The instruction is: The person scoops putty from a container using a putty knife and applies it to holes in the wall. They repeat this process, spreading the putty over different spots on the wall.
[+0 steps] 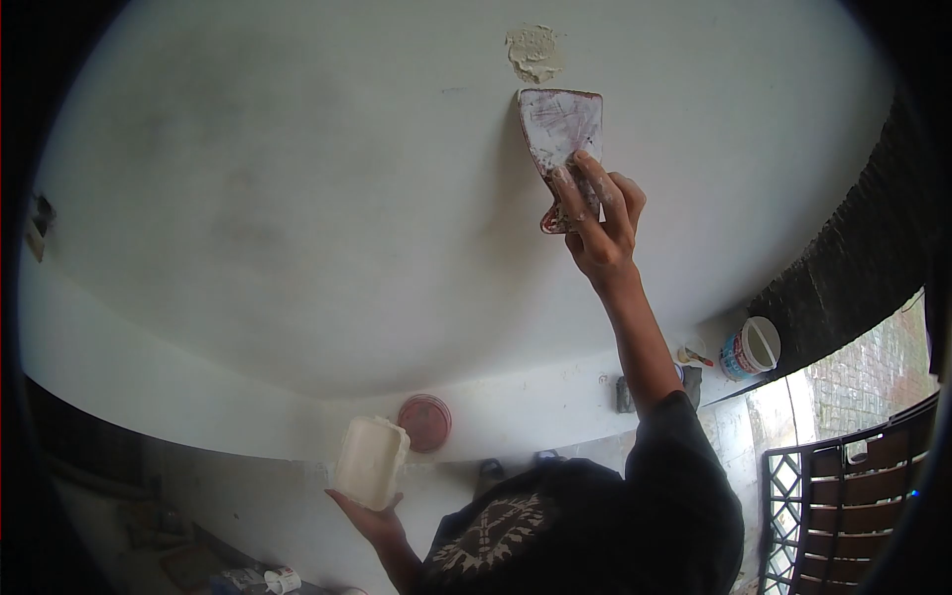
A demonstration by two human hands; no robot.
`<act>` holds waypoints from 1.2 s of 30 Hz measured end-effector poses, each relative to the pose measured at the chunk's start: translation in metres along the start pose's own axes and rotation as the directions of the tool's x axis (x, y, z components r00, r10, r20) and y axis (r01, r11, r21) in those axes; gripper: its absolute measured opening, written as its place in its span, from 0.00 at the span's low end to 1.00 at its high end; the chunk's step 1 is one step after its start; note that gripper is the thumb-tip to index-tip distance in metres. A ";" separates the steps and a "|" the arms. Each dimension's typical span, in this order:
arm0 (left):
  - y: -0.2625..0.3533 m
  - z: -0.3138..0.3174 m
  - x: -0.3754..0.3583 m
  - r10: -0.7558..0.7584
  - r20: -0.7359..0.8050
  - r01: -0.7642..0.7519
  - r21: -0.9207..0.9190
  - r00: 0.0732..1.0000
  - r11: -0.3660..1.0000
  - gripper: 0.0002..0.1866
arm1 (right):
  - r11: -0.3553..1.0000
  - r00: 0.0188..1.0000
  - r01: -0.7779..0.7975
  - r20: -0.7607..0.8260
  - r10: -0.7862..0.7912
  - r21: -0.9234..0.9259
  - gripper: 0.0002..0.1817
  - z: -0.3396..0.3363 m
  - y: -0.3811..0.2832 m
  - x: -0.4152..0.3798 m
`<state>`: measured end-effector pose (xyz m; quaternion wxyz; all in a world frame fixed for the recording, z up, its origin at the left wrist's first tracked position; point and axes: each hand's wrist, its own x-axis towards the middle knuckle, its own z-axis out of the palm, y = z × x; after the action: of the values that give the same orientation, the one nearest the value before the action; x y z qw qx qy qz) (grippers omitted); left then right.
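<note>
My right hand [600, 203] is raised against the pale wall [347, 178], fingers closed on a putty knife [562, 121] with a wide, smeared blade. The blade's edge sits just below a rough patch of cream filler [534, 53] on the wall. Lower down, my left hand [369, 516] holds up a shallow cream-coloured rectangular tray [369, 462] from beneath, with filler about its rim. White smears mark the fingers of my right hand.
A round red tub [424, 423] stands on the ledge beside the tray. Farther right are a paintbrush [697, 357] and a white bucket [751, 349]. A slatted metal gate [853, 496] is at lower right; a white cup [283, 579] lies at lower left.
</note>
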<state>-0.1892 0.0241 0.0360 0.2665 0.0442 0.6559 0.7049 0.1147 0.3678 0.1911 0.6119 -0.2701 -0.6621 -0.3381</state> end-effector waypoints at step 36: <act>-0.001 -0.002 -0.014 -0.028 0.084 0.041 -0.162 0.996 0.986 0.32 | 0.670 0.817 -0.366 -0.123 0.564 0.645 0.11 -0.026 0.005 0.058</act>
<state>-0.1777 0.0157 0.0385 0.3078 0.0393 0.5851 0.7492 0.1286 0.3478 0.2498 0.8273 -0.1692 -0.5353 0.0184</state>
